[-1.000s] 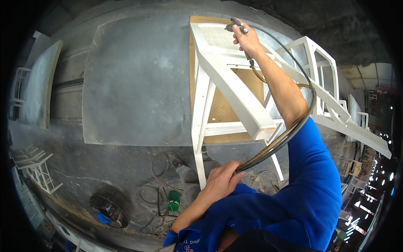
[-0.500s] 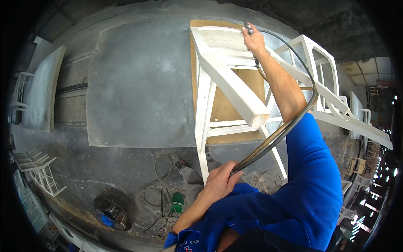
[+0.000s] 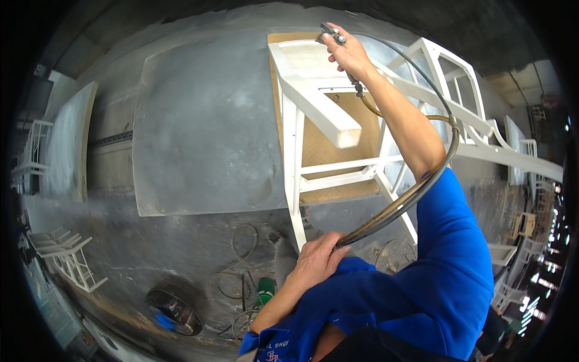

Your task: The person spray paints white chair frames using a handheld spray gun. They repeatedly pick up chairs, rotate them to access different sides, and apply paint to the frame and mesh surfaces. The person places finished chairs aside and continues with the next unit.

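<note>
My right hand (image 3: 348, 53) is raised high and grips a metal spray gun (image 3: 332, 32) over the top of a white wooden chair frame (image 3: 313, 108). Paired dark hoses (image 3: 416, 187) arc from the gun down past my right arm, which is in a blue sleeve. Lower down, my left hand (image 3: 316, 259) is closed around those hoses near the chair's leg. The chair frame stands on a tan board (image 3: 338, 145) in front of a grey, paint-dusted wall panel (image 3: 205, 133).
More white chair frames (image 3: 458, 78) lean at the right. A white panel (image 3: 66, 145) and white furniture (image 3: 63, 256) stand at the left. On the dusty floor lie coiled hoses (image 3: 235, 283), a dark round bucket (image 3: 175, 304) and a green can (image 3: 263, 289).
My right hand with the spray gun has shifted a little along the top of the chair frame. The view has turned slightly. My left hand keeps its hold on the hoses.
</note>
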The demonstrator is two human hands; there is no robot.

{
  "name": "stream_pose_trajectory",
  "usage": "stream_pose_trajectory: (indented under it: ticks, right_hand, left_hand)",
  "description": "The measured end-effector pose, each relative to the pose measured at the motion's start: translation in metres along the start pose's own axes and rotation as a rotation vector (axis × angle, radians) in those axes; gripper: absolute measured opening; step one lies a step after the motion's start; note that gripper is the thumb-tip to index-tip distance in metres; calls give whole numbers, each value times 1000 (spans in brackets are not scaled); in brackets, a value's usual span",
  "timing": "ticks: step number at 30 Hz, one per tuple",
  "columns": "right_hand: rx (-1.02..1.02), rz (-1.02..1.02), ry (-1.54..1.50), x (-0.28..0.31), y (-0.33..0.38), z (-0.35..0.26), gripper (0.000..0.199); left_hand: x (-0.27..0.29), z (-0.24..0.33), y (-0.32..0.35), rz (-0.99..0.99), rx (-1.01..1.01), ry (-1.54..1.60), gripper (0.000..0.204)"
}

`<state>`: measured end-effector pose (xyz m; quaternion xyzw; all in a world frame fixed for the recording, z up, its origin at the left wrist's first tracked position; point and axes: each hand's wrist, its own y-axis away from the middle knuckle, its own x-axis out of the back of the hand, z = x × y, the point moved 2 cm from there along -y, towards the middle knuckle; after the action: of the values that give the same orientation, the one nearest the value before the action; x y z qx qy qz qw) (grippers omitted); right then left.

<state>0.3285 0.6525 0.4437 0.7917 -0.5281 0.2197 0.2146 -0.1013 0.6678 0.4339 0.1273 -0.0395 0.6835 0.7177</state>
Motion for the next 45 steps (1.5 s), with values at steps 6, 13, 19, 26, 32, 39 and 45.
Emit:
stream_pose_trajectory:
  ticks: [6,13,19,26,32,39,45]
  right_hand:
    - [185,45,190,65,144,-48,61]
    - [-10,157,-146,94,286,-44,61]
    - [-74,128,-290,54,337,-25,53]
    - [-4,364,-218,57,338,-2,54]
    - [-62,515,-127,98,340,26,55]
    - [-99,507,-77,130,348,36,56]
    - [74,473,-86,118,346,34,53]
  left_hand:
    - [-4,8,33,-166,-220,-3,24]
    - [-9,13,81,-311,-341,-84,23]
    - [-13,13,122,-395,-312,-135,24]
    - [-26,12,157,-400,-288,-101,22]
    - [-36,3,155,-480,-198,-126,22]
    - [-59,7,135,-528,-191,-133,25]
    - [-81,15,126,-490,-110,-145,23]
